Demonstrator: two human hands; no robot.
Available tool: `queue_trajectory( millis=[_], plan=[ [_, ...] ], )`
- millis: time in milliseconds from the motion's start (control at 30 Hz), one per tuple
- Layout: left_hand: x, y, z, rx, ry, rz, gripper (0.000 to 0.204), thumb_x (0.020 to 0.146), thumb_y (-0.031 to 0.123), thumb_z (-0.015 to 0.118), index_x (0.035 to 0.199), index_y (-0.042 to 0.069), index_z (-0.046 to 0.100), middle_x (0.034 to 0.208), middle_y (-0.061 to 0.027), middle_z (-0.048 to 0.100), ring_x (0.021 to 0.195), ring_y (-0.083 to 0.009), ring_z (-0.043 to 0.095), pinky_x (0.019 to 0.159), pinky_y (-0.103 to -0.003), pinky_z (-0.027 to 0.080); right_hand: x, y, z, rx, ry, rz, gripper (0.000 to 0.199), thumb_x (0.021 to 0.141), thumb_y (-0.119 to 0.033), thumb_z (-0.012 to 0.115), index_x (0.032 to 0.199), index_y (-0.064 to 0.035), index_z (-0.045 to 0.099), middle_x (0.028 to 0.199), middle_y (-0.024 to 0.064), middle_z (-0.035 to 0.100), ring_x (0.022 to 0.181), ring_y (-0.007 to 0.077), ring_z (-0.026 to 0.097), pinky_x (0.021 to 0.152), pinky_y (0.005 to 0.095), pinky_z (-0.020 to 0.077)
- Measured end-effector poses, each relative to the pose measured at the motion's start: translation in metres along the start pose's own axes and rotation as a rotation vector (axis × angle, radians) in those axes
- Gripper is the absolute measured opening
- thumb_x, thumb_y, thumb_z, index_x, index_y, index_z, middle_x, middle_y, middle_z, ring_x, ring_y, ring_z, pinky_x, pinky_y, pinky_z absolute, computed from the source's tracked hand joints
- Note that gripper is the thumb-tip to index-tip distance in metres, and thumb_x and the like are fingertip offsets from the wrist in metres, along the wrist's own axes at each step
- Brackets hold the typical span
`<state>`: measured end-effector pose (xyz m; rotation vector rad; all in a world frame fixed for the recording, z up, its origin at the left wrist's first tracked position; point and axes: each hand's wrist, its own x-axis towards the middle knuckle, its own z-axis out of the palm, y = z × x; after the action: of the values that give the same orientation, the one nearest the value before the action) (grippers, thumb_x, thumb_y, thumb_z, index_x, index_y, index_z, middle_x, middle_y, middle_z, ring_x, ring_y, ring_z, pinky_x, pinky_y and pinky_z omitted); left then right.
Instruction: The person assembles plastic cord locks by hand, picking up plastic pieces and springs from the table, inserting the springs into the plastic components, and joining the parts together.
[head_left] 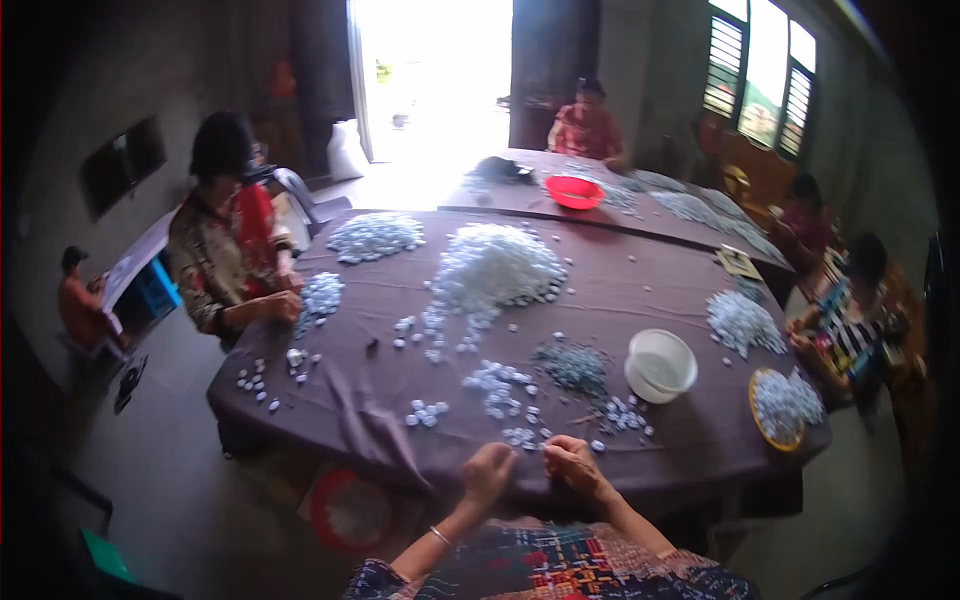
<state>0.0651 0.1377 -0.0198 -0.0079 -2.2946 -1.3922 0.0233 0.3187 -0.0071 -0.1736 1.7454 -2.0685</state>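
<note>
My left hand (490, 472), a bracelet on its wrist, is curled at the table's near edge and slightly blurred. Close beside it, my right hand (577, 465) has its thumb and fingers pinched together. Whatever either hand holds is too small to make out. Just beyond my fingers lie small white rounded pieces (519, 437), with a looser cluster (497, 386) farther off. A heap of small grey-green parts (572, 368) sits ahead of my right hand, and more white pieces (625, 415) lie to its right.
A white tub (661, 366) stands right of the grey-green heap. The brown-covered table (460, 400) bears a large white pile (495, 265) and a yellow-rimmed basket (775, 440). A red bowl (574, 192) is farther back. Several people sit around. Below the edge is a red basin (320, 510).
</note>
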Motion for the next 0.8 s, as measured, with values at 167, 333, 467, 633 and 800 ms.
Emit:
queue_trajectory(
  millis=[167, 333, 467, 633, 800],
  plan=[
    [0.005, -0.001, 0.000, -0.039, 0.037, -0.040, 0.012, 0.079, 0.014, 0.067, 0.085, 0.005, 0.062, 0.077, -0.0082, 0.064, 0.067, -0.0175, 0.064, 0.061, -0.029, 0.050, 0.007, -0.005, 0.000, 0.170, 0.021, 0.074, 0.012, 0.084, -0.013, 0.061, 0.087, -0.0026, 0.057, 0.066, 0.0035, 0.056, 0.053, 0.0114, 0.053, 0.051, 0.0255, 0.0460],
    [0.009, 0.002, 0.004, -0.019, 0.015, -0.037, 0.012, 0.077, 0.013, 0.068, 0.084, 0.005, 0.061, 0.076, -0.0089, 0.064, 0.065, -0.0189, 0.064, 0.060, -0.030, 0.050, 0.010, -0.010, 0.001, 0.175, 0.019, 0.052, 0.011, 0.085, -0.014, 0.061, 0.086, -0.0030, 0.057, 0.066, 0.0020, 0.056, 0.052, 0.0095, 0.052, 0.051, 0.0236, 0.0458],
    [0.007, 0.002, 0.008, -0.013, 0.053, -0.027, 0.012, 0.076, 0.011, 0.068, 0.083, 0.005, 0.060, 0.074, -0.0089, 0.062, 0.063, -0.0195, 0.063, 0.058, -0.030, 0.050, 0.006, -0.012, 0.001, 0.186, 0.018, 0.065, 0.011, 0.085, -0.013, 0.061, 0.085, -0.0033, 0.058, 0.065, 0.0019, 0.056, 0.051, 0.0092, 0.051, 0.049, 0.0237, 0.0458],
    [0.006, 0.004, 0.001, -0.007, 0.011, -0.024, 0.012, 0.076, 0.009, 0.068, 0.082, 0.005, 0.059, 0.074, -0.0081, 0.062, 0.062, -0.0193, 0.062, 0.056, -0.029, 0.049, 0.009, -0.011, 0.001, 0.200, 0.013, 0.137, 0.010, 0.084, -0.012, 0.060, 0.086, -0.0028, 0.057, 0.063, 0.0019, 0.055, 0.050, 0.0101, 0.052, 0.047, 0.0244, 0.0462],
    [0.007, 0.008, 0.004, 0.009, -0.032, -0.036, 0.013, 0.076, 0.009, 0.068, 0.085, 0.004, 0.061, 0.077, -0.0079, 0.063, 0.063, -0.0153, 0.061, 0.057, -0.027, 0.049, 0.003, -0.016, -0.001, 0.234, 0.023, 0.179, 0.010, 0.085, -0.012, 0.059, 0.085, -0.0024, 0.056, 0.062, 0.0019, 0.053, 0.050, 0.0102, 0.051, 0.047, 0.0245, 0.0454]
  ],
)
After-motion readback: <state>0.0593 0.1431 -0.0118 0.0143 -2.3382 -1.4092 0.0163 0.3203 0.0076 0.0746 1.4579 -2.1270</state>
